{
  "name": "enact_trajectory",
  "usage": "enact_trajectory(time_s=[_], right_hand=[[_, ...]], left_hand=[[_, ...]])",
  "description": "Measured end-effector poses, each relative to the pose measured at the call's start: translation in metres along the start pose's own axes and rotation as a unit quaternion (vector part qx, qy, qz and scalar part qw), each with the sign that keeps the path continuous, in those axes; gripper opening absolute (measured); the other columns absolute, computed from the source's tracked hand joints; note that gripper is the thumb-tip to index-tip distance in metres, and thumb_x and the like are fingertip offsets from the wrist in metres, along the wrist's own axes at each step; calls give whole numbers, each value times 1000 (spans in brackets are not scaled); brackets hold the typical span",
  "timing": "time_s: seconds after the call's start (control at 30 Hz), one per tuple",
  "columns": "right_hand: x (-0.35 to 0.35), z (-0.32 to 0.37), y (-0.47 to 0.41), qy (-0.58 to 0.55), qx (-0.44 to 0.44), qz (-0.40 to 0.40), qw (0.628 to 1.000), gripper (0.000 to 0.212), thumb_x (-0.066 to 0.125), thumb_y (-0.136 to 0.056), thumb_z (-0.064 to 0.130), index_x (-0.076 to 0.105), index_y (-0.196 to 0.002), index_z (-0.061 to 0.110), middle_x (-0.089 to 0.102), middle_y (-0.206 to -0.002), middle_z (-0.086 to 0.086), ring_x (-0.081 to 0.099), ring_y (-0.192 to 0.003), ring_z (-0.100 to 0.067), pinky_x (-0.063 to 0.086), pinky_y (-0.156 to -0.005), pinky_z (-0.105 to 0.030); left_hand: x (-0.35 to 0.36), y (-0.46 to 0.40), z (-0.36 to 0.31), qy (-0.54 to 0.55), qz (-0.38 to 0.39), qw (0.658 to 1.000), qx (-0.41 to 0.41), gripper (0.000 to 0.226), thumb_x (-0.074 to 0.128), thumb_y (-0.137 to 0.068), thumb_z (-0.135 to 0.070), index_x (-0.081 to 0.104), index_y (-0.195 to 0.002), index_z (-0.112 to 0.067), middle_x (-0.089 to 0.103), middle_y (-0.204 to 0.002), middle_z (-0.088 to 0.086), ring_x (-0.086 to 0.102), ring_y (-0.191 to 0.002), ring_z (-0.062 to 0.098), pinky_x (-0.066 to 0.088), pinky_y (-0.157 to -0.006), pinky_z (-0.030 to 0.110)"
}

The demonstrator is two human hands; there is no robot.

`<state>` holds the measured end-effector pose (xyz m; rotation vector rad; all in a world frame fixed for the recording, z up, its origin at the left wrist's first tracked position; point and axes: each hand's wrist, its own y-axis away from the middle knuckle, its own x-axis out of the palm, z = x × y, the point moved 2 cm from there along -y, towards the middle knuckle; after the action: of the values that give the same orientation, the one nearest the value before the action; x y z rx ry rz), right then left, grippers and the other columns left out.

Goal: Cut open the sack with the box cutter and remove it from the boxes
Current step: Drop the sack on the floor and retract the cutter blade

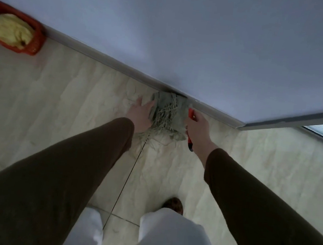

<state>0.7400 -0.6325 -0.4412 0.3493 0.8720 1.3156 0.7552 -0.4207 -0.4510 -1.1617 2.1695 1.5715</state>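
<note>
Left hand flat on sack at baseboard — right hand grips box cutter.

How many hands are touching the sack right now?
1. The left hand rests on the frayed grey woven sack by the wall; the right hand, beside it, grips the red box cutter. Contact underneath may be hidden.
</note>
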Motion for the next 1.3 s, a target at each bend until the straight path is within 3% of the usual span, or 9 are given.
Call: enact_trajectory(time_s=[0.13, 0.23, 0.4, 0.57, 0.7, 0.83, 0.93, 1.1, 1.3], right_hand=[[-7, 37, 60, -42, 15, 55, 997, 50, 58, -100, 3, 55, -148, 18, 61, -80, -4, 52, -60, -13, 47, -52, -21], [-8, 67, 115, -42, 11, 111, 993, 49, 54, -105, 7, 50, -152, 16, 66, -95, -6, 61, -72, -17, 56, -67, -32], [-11, 127, 223, 8, -2, 173, 985, 42, 41, -112, 23, 46, -153, 29, 65, -126, 0, 66, -78, -21, 60, -76, -42], [-6, 181, 331, -2, 26, 199, 980, 19, 40, -112, 22, 58, -113, 14, 67, -87, -9, 60, -57, -20, 54, -55, -35], [18, 203, 412, -37, 56, 282, 957, 26, 47, -110, 15, 52, -131, 1, 65, -88, -13, 62, -64, -21, 57, -61, -34], [47, 205, 492, -25, 5, 371, 928, 33, 49, -107, 8, 53, -140, 12, 70, -112, -15, 69, -82, -23, 61, -72, -38], [69, 192, 552, 4, -13, 376, 926, 23, 51, -108, 24, 61, -129, 27, 73, -97, -9, 67, -70, -19, 61, -65, -38], [114, 157, 648, 26, -16, 387, 922, 24, 50, -108, 21, 60, -130, 19, 58, -78, -6, 52, -53, -12, 48, -49, -28], [171, 123, 741, 87, -51, 449, 888, 45, 39, -110, 7, 41, -154, 13, 63, -111, -14, 62, -86, -19, 56, -76, -36]], left_hand=[[-22, 71, -11, 85, -14, 995, -47, 65, 59, -103, -25, 34, -163, -19, 13, -174, 15, 35, -153, 37, 35, -123, 39], [-42, 131, -29, 180, -47, 981, -60, 46, 61, -102, -20, 57, -146, -7, 49, -156, 19, 56, -135, 35, 47, -114, 41], [-78, 243, -49, 276, -84, 953, -90, 42, 61, -100, -10, 61, -141, -7, 58, -145, 19, 62, -125, 35, 48, -93, 29], [-113, 366, -47, 395, -144, 897, -136, 42, 65, -100, -15, 60, -142, -17, 55, -147, 13, 57, -87, 11, 41, -54, 10], [-135, 461, -26, 451, -199, 855, -159, 39, 59, -103, -14, 58, -142, -16, 52, -150, 9, 59, -89, 10, 48, -62, 10], [-135, 548, 9, 527, -243, 791, -194, 34, 52, -105, -10, 59, -139, -14, 59, -142, 11, 60, -123, 26, 51, -110, 46], [-123, 606, 38, 568, -270, 751, -200, 33, 50, -105, -9, 58, -137, -13, 62, -130, 10, 61, -111, 22, 54, -101, 40], [-91, 690, 86, 620, -279, 707, -195, 30, 49, -106, -11, 59, -133, -15, 65, -122, 8, 62, -104, 19, 52, -80, 29], [-63, 762, 141, 687, -305, 628, -200, 18, 53, -107, -19, 64, -121, -18, 74, -111, 5, 71, -97, 18, 53, -72, 25]])
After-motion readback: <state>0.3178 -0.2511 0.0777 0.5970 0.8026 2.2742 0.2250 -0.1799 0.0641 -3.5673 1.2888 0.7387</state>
